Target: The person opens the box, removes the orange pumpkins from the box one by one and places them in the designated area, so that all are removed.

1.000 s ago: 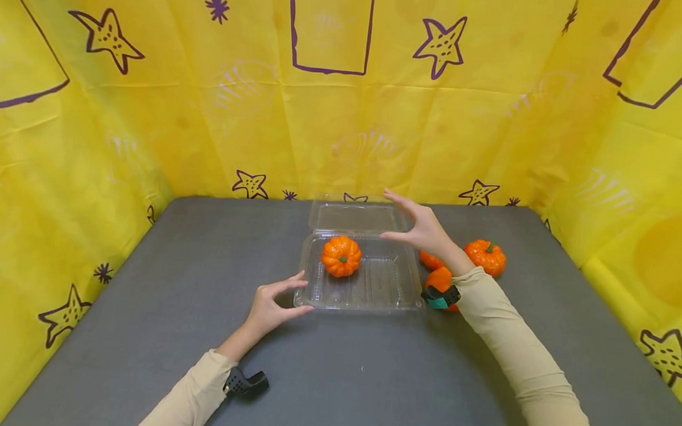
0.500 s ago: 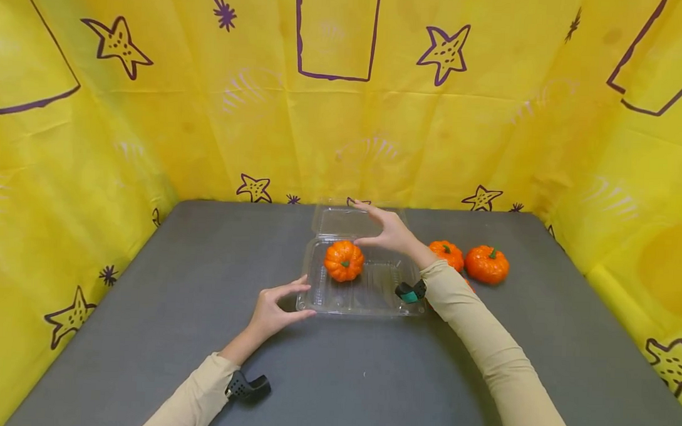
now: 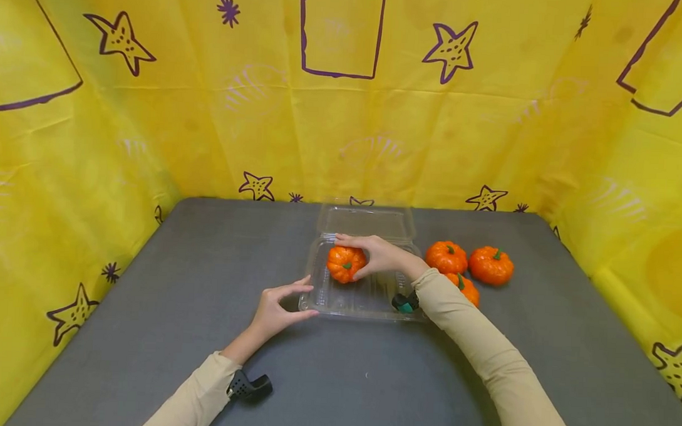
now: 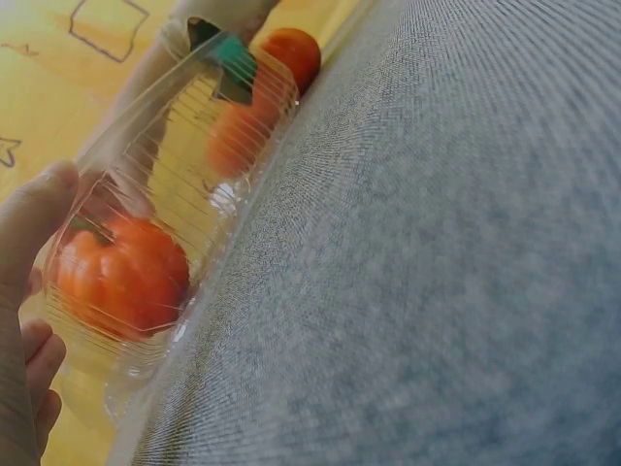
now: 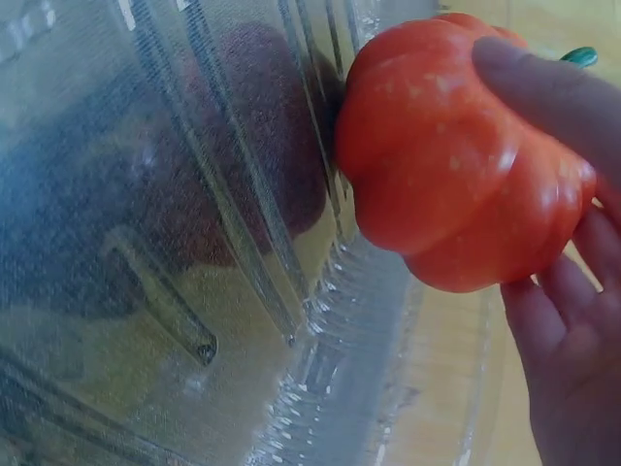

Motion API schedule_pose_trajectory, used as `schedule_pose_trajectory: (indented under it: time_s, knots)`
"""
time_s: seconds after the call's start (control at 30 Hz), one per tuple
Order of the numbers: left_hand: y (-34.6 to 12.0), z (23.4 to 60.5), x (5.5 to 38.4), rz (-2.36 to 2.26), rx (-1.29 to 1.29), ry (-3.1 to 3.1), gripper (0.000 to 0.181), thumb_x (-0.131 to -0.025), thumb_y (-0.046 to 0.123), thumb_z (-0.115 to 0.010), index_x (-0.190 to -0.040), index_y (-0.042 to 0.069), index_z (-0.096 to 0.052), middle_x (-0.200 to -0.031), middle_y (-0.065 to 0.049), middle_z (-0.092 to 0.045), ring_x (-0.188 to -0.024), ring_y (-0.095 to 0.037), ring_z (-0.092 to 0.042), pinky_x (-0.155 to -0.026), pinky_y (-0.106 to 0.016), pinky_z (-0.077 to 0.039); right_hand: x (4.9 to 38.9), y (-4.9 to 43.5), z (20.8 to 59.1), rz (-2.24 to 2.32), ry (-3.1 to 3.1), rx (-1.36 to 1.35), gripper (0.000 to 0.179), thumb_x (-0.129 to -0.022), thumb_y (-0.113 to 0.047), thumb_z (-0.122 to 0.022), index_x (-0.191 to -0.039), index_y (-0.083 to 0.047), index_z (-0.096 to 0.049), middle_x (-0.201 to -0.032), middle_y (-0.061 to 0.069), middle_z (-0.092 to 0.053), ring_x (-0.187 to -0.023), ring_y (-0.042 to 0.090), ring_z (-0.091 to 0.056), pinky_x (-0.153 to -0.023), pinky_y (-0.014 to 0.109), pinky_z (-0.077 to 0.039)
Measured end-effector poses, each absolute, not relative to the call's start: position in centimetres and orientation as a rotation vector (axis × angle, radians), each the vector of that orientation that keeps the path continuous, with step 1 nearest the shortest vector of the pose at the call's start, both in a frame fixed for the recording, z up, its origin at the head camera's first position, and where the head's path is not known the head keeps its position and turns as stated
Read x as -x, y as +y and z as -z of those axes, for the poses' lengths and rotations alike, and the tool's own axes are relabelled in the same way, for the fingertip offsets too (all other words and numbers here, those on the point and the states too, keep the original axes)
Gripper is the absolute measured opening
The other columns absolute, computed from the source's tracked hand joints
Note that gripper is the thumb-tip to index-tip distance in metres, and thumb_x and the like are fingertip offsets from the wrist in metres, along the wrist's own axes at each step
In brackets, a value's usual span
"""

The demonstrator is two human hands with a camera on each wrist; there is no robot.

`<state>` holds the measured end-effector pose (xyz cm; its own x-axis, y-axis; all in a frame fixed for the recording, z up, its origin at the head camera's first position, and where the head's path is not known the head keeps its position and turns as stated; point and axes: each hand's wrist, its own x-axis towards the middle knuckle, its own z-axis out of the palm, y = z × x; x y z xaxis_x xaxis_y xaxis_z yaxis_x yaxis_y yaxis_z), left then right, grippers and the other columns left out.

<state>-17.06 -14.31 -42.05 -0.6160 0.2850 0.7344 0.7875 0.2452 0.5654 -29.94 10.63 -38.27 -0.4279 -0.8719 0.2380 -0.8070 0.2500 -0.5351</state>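
A clear plastic clamshell container (image 3: 349, 313) rests on the dark table, its lid (image 3: 369, 221) folded back toward the yellow cloth. Inside its left half sits an orange toy pumpkin (image 3: 340, 264) with a green stem. My right hand (image 3: 380, 255) reaches over the tray and grips this pumpkin. The right wrist view shows the thumb (image 5: 543, 87) on one side of the pumpkin (image 5: 446, 165) and fingertips on the other. My left hand (image 3: 274, 306) holds the container's front left corner between thumb and fingers. Through the clear wall, the left wrist view shows the pumpkin (image 4: 126, 277).
Three more orange pumpkins stand right of the container: one at the back (image 3: 446, 257), another pumpkin (image 3: 491, 266) farther right, and a nearer pumpkin (image 3: 466, 291) partly behind my right sleeve. Yellow printed cloth (image 3: 344, 131) walls the table's back and sides.
My right hand has moved left and closer to me, from over the lid's right side onto the pumpkin in the container. My left hand has stayed at the corner.
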Motion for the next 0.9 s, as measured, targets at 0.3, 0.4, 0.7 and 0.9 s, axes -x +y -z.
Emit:
schedule_pose_trajectory:
  time_s: [0.3, 0.4, 0.7, 0.9]
  knots:
    - [-14.2, 41.7, 16.9, 1.371, 0.98, -2.035, 0.045, -0.048, -0.008, -0.083, -0.089, -0.01, -0.064, -0.098, -0.03, -0.059, -0.091, -0.039, -0.058, -0.086, -0.024, -0.042, 29.7, 10.9, 38.2, 0.953, 2.436, 1.578, 0.081, -0.064, -0.005, -0.08, -0.132, 0.002, -0.038, -0.135, 0.015, -0.039, -0.119, 0.027, -0.041, -0.095, 0.035, -0.035]
    - [-14.1, 41.8, 16.9, 1.357, 0.986, -2.022, 0.045, -0.047, -0.008, -0.083, -0.088, -0.011, -0.064, -0.097, -0.029, -0.059, -0.089, -0.039, -0.059, -0.086, -0.023, -0.042, 29.7, 11.0, 38.3, 1.187, 2.34, 1.524, 0.077, -0.063, -0.005, -0.081, -0.128, 0.003, -0.04, -0.129, 0.017, -0.045, -0.116, 0.024, -0.045, -0.092, 0.032, -0.038]
    - [-14.0, 42.1, 16.9, 1.334, 1.016, -1.976, 0.046, -0.046, -0.008, -0.083, -0.088, -0.011, -0.064, -0.094, -0.03, -0.059, -0.087, -0.04, -0.059, -0.084, -0.024, -0.043, 29.2, 12.0, 36.1, 1.502, 2.313, 1.199, 0.074, -0.063, 0.0, -0.079, -0.127, 0.007, -0.044, -0.124, 0.02, -0.049, -0.111, 0.027, -0.05, -0.086, 0.031, -0.043]
    - [-14.0, 41.8, 17.0, 1.335, 1.0, -1.979, 0.046, -0.045, -0.009, -0.082, -0.087, -0.011, -0.064, -0.094, -0.031, -0.059, -0.086, -0.042, -0.059, -0.084, -0.024, -0.044, 28.0, 13.1, 33.7, 1.681, 2.245, 1.05, 0.073, -0.065, 0.008, -0.075, -0.127, 0.012, -0.039, -0.127, 0.026, -0.043, -0.115, 0.033, -0.045, -0.086, 0.036, -0.044]
